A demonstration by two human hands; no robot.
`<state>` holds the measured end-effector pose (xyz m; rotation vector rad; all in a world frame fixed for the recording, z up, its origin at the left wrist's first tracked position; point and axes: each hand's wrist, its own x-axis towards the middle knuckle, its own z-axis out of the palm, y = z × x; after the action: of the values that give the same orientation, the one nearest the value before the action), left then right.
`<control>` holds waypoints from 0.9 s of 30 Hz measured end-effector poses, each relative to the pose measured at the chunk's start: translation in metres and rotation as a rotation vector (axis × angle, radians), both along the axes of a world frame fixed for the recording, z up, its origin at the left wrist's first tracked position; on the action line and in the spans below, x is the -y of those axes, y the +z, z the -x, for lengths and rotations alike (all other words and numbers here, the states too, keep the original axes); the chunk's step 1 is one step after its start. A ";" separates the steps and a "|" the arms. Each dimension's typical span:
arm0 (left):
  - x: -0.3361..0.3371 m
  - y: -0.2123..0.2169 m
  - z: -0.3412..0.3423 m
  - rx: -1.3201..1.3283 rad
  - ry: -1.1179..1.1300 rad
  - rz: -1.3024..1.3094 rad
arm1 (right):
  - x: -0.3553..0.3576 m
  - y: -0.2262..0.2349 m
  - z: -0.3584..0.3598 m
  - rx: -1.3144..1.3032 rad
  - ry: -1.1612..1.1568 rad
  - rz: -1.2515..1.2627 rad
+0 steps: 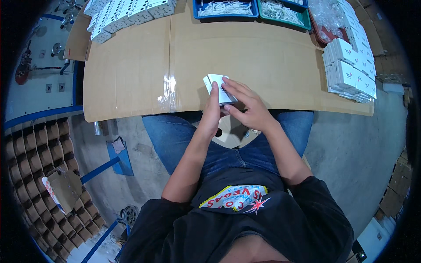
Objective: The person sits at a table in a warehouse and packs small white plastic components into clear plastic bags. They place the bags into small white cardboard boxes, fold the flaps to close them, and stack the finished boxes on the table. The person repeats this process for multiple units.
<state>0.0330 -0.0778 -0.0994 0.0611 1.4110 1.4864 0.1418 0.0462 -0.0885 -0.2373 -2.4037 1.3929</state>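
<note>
A small white box (pixel 215 79) stands just over the near edge of the cardboard-covered table, tilted slightly. Flat along its left side, with the fingers close together, lies my left hand (pixel 211 109). From the right, the fingers of my right hand (pixel 249 105) reach across the upper face of the box, while the thumb is near its lower end. The box is held between both hands. Part of its face and its lower end are hidden by my fingers, so I cannot tell whether the end flap is closed.
Stacked white boxes (pixel 349 72) stand at the right table edge, more boxes (pixel 131 15) at the far left. Blue (pixel 226 18) and green (pixel 285 23) trays hold small white pieces at the back. A red-brown tray with clear plastic bags (pixel 328 19) sits beside them. Cardboard dividers (pixel 39 166) are at the lower left.
</note>
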 end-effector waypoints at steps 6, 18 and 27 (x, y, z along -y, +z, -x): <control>-0.004 0.006 -0.010 0.036 0.092 -0.125 | 0.005 -0.007 0.003 -0.043 -0.054 -0.100; -0.007 0.016 -0.014 0.202 0.285 -0.269 | 0.023 -0.016 0.015 -0.155 -0.185 -0.266; -0.003 0.006 -0.014 0.192 0.324 -0.224 | 0.024 -0.024 0.012 -0.150 -0.134 -0.220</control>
<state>0.0466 -0.0750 -0.0934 -0.1750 1.1326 1.8611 0.1302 0.0218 -0.1123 -0.2240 -2.3459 1.0399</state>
